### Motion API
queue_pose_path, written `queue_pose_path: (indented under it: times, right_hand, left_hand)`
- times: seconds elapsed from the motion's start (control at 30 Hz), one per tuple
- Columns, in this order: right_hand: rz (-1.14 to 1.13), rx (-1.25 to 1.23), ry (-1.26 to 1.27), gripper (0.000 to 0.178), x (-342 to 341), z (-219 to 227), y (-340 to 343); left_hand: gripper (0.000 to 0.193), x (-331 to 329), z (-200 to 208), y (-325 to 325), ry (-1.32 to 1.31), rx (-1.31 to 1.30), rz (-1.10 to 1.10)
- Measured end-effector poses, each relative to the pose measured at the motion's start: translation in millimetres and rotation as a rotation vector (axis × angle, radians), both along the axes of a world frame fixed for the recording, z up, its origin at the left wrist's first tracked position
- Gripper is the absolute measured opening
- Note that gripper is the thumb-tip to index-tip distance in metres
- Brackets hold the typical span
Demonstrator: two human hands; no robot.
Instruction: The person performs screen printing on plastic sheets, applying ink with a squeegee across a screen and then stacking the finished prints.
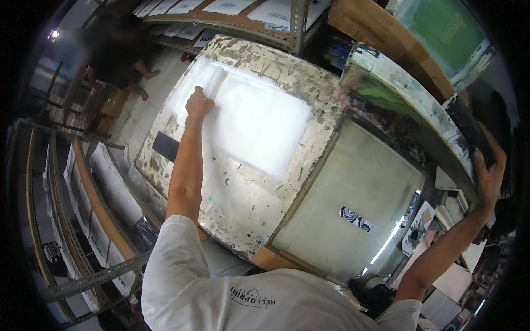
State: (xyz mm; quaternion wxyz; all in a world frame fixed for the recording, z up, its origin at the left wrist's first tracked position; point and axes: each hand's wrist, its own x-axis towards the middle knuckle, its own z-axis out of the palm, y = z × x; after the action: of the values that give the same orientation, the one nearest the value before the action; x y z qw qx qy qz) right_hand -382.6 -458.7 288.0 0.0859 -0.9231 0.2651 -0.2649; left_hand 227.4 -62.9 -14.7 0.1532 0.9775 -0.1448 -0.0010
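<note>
A stack of thin white, slightly see-through sheets (256, 118) lies on the worn, paint-flaked table (237, 198). My left hand (200, 103) is closed at the stack's left part, its fingers pinching the top sheet, whose left edge looks lifted and curled. Far to the right, my right hand (490, 165) wraps round the outer end of a raised screen-printing frame (411, 91), by a dark block (464, 122) on it. The frame stands tilted up, its mesh side partly hidden. A glass-like panel (342, 193) with a small black-and-white printed strip (356, 219) sits right of the stack.
A flat black object (165, 146) rests at the table's left edge. Racks with white printed sheets (99, 193) stand at the left, and a shelf (259, 16) holds more at the back. A green screen (441, 36) leans at the far right. Another person (118, 55) is at the far left.
</note>
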Motion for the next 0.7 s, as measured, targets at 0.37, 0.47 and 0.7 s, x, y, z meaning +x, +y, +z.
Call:
queue_pose_path:
  times: [0.37,0.47,0.7]
  right_hand:
    - [-0.195,0.005,-0.052,0.052,11,-7,4]
    - [-0.202,0.033,-0.077,0.051,19,-3,8]
    - [-0.207,0.023,-0.052,0.057,28,5,15]
  left_hand:
    - [0.052,-61,102,9,-0.096,-0.229,-0.452]
    - [0.032,-127,176,20,-0.141,-0.336,-0.689]
    - [0.019,-235,265,40,-0.4,-0.592,-1.222]
